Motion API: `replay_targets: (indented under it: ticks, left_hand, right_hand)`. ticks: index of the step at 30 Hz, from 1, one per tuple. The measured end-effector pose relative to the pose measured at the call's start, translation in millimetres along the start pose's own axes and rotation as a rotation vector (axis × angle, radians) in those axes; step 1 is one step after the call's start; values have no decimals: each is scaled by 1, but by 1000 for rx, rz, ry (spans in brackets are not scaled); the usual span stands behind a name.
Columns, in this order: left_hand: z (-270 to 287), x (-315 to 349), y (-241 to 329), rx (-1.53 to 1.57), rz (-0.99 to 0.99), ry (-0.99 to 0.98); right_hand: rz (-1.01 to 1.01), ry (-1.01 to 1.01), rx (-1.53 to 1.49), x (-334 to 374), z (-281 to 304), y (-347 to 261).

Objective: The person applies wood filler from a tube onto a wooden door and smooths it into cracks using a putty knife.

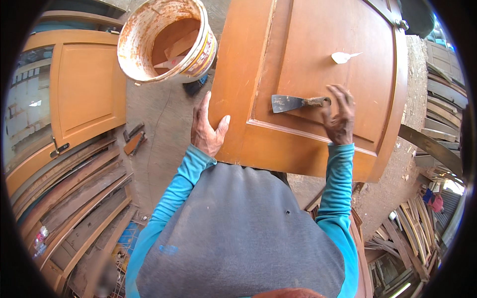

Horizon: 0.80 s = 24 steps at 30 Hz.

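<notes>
Across the wooden door, one scraper lies nearly parallel to the near edge, its blade toward the left edge and its handle toward the right. The left hand is at the left edge near the near left corner, fingers extended and thumb spread; it holds nothing. The right hand is over the handle end, fingers loosely curled and parted from the thumb; contact with the handle cannot be confirmed.

Progress, as judged: the recessed panel shows an even brown surface. Pale lines follow the moulding on its left and near sides; whether they are filler or exposed wood cannot be determined. No scraping stroke is evident, and the remaining extent cannot be established. Toward the far right corner lies a white pointed piece, purpose unverified.

Markings: beyond the left edge, a residue-smeared bucket bears a multicoloured label with print too oblique for reliable reading. No lettering is discernible on the scraper.
</notes>
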<state>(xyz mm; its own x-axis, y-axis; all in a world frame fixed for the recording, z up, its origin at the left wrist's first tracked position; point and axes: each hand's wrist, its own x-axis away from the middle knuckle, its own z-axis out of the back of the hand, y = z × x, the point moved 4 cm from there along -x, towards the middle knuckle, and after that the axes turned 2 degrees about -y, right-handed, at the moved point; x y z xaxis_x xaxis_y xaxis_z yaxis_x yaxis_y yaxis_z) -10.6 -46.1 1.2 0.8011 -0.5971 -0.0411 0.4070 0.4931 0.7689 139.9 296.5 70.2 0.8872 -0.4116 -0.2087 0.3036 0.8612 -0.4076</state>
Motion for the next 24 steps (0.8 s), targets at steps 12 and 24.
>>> replay_targets:
  ticks: [12, 24]
  left_hand:
    - [-12, -8, -24, 330, 24, -75]
    - [-19, -6, -38, 439, 77, -85]
  right_hand:
    - [-69, -157, -19, -10, -5, -53]
    - [650, -276, 431, -206, -53, -316]
